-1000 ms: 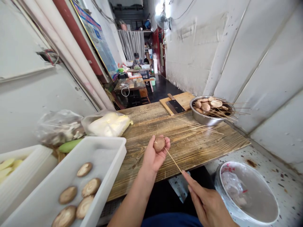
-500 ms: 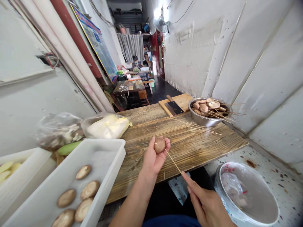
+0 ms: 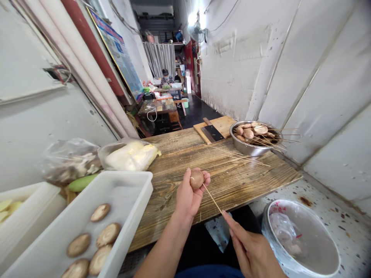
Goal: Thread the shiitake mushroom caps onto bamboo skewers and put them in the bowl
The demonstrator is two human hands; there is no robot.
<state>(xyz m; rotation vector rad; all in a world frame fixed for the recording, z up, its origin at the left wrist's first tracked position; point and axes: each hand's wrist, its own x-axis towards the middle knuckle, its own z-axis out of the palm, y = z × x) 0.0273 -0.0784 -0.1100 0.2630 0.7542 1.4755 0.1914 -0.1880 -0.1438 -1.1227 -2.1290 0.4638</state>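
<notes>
Okay, got a mushroom (image 3: pixel 197 179) cupped in curled fingers of the left hand (image 3: pixel 189 196) over the wooden table (image 3: pixel 166 181), with a skewer (image 3: pixel 213 198) at its lower-right edge, slanting down to the right hand (image 3: pixel 249 240), gripped there by narrowly bunched fingers.

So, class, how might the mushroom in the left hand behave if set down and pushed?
The mushroom would probably rock or roll, given its rounded shape. It is likely light, being small enough to fit in the left hand.
</notes>
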